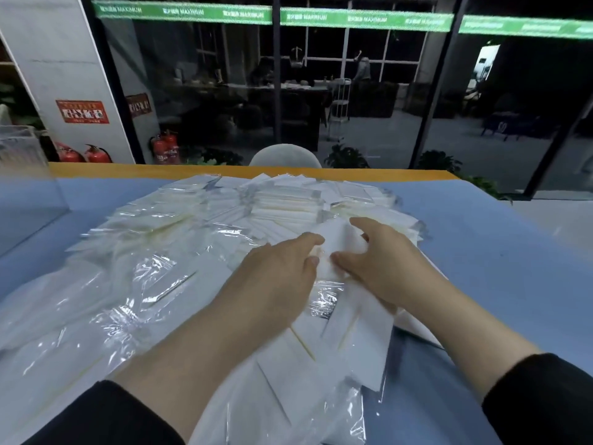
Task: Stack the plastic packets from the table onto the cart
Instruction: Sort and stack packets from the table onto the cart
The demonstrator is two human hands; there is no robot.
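— Blue tabletop (481, 252) with an orange far edge fills your view, and beyond it dark glass walls carry a green banner strip (365, 18) along the top. What lies on the table?

— Your heap of clear plastic packets with white inserts (179, 226) covers most of it, spreading from the far middle right down to the near edge between your arms. The cart does not show anywhere.

— And your hands?

— Your left hand (282, 268) lies palm down on the heap, fingers reaching far and right. Your right hand (382, 258) sits just beside it, fingers curled, thumb pointing left. Between them both pinch one white packet (337, 236), which stands tilted up off the pile. Its edges are blurred, so you cannot tell whether it is one packet or several together.

— Anything else around you?

— Black sleeves (542, 399) cover your forearms near the lower corners. Red fire extinguishers (96, 154) stand on the floor at the far left, under a red wall sign (82, 111). A white rounded chair back (285, 155) shows past the table's far edge.
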